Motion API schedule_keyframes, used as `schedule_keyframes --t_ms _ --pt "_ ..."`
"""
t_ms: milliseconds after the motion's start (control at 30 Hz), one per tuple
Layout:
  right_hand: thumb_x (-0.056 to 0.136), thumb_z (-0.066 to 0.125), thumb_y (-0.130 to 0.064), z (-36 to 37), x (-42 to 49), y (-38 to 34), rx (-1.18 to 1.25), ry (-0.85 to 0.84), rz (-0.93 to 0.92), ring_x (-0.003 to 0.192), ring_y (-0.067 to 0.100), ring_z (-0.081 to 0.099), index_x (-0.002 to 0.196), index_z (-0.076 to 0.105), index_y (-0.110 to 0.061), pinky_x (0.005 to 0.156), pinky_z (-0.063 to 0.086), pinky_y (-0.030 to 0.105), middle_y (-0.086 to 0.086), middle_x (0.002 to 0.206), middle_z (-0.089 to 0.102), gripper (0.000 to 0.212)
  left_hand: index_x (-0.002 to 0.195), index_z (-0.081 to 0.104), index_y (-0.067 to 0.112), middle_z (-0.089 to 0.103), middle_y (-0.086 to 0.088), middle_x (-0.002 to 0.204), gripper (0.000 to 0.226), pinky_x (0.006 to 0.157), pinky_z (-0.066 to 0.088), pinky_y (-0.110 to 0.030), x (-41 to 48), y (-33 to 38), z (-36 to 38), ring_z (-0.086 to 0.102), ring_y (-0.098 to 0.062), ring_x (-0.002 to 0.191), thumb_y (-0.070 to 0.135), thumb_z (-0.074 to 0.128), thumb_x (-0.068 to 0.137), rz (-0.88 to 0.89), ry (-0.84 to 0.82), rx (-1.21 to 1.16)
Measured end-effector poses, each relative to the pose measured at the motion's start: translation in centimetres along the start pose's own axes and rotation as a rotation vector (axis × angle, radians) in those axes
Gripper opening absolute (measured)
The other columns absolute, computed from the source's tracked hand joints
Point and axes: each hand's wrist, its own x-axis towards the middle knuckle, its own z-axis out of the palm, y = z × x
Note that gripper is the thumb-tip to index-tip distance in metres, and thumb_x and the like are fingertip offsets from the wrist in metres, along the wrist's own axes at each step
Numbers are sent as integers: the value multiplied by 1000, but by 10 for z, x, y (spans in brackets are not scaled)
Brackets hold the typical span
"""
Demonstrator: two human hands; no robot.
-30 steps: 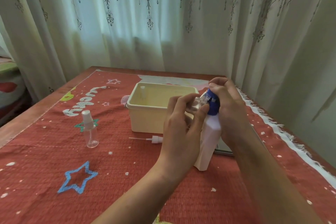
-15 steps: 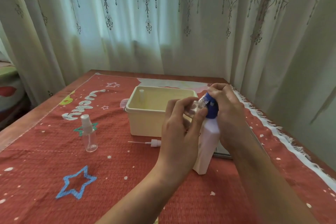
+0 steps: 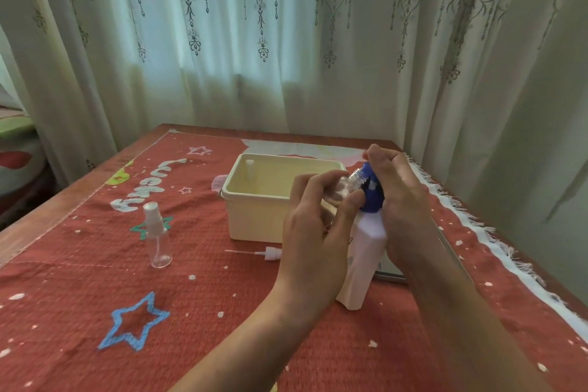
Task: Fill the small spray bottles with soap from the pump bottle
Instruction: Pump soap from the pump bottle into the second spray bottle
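Still | left hand holds spray bottle | right hand presses pump bottle

Soft daylight is filtered through the sheer curtains behind the table. The room is rather dim. Wide-angle bending is seen at the edges, and slight blur overall.

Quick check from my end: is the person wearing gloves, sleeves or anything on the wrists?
No. The left hand and right hand are bare, with no gloves, rings, watch or bands visible. Both forearms are uncovered to the frame's edge; no sleeve shows.
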Motion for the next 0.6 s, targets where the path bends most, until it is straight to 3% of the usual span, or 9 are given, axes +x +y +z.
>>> schedule_keyframes --t_ms 100,200,400,600 --pt "97 55 -22 0 0 -1 -34 18 -16 59 -3 60 95 55 -18 59 52 17 -19 61 63 5 120 63 17 58 6 109 24 76 50 -16 -1 -2 0 60 -7 96 24 63 97 0 -11 16" --pt "97 54 -16 -1 0 0 -57 27 -22 56 -5 59 96 53 -15 55 51 14 -20 58 62 2 119 63 18 57 7 108 24 76 50 -17 -2 -4 0 59 -6 96 25 63 97 -3 -12 22" --pt "95 54 -40 0 -2 -1 -24 14 12 64 2 62 102 59 -15 61 54 17 -15 67 64 27 119 64 15 58 4 107 24 75 48 -12 1 0 0 59 -6 95 21 64 96 18 0 7" --pt "97 53 -14 1 1 -1 0 36 21 55 -2 59 94 55 -14 53 51 15 -17 57 62 3 117 63 18 57 7 106 22 73 47 -13 -2 -2 -2 58 -9 89 23 64 96 7 -4 11"
